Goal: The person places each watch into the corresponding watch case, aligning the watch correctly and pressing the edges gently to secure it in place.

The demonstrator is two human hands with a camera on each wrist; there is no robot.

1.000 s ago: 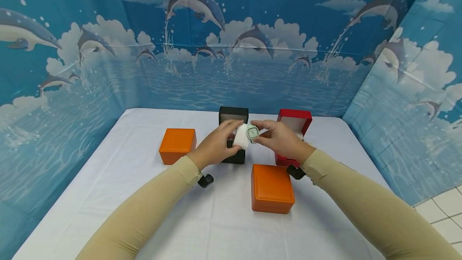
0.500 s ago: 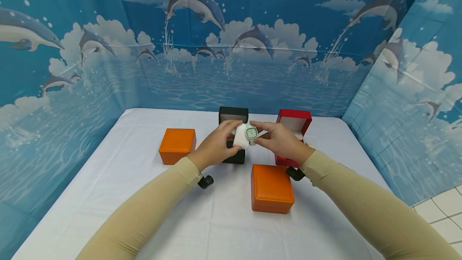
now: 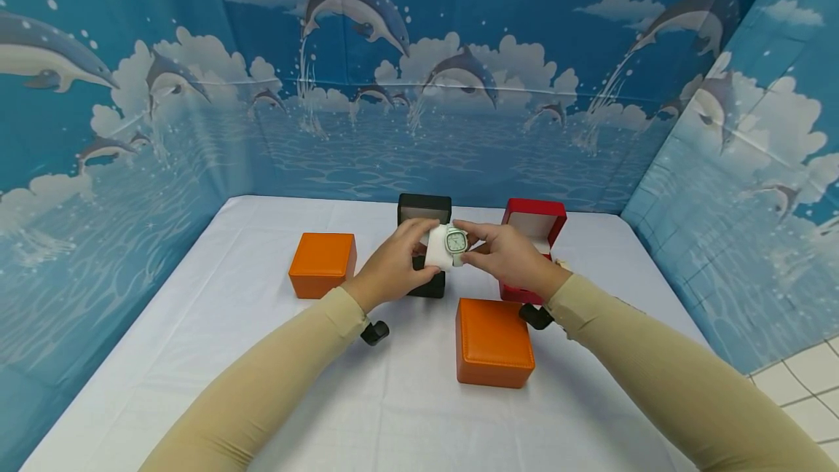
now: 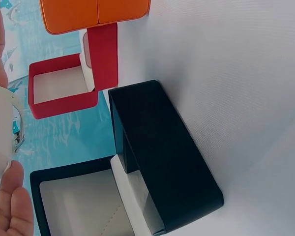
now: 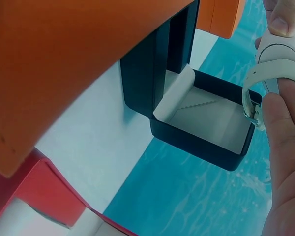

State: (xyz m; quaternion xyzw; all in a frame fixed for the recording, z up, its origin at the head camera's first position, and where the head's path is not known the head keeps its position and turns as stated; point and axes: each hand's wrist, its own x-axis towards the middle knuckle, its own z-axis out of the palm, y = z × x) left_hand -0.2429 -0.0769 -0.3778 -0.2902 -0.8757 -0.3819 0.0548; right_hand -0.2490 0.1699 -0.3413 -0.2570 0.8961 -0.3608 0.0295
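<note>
In the head view my left hand (image 3: 392, 262) grips a white watch cushion (image 3: 437, 249) between thumb and fingers. My right hand (image 3: 511, 252) pinches a pale wristwatch (image 3: 456, 241) with a squarish dial, at the cushion's right end. In the right wrist view its strap (image 5: 273, 71) loops out past the cushion (image 5: 278, 43), with a metal buckle low on the loop. Both hands are raised over an open black watch box (image 3: 424, 202), hiding part of it. The left wrist view shows that black box (image 4: 162, 157) with its pale-lined lid.
An open red watch box (image 3: 536, 207) stands behind my right hand, partly covered by it. One closed orange box (image 3: 323, 262) sits to the left, another (image 3: 495, 341) nearer at front right. A white cloth (image 3: 393, 414) covers the table; a dolphin-print curtain (image 3: 419, 144) surrounds it.
The watch has shifted slightly left onto the end of the cushion, and its dial has turned a little more upright. Both hands stay nearly in place; the boxes have not moved.
</note>
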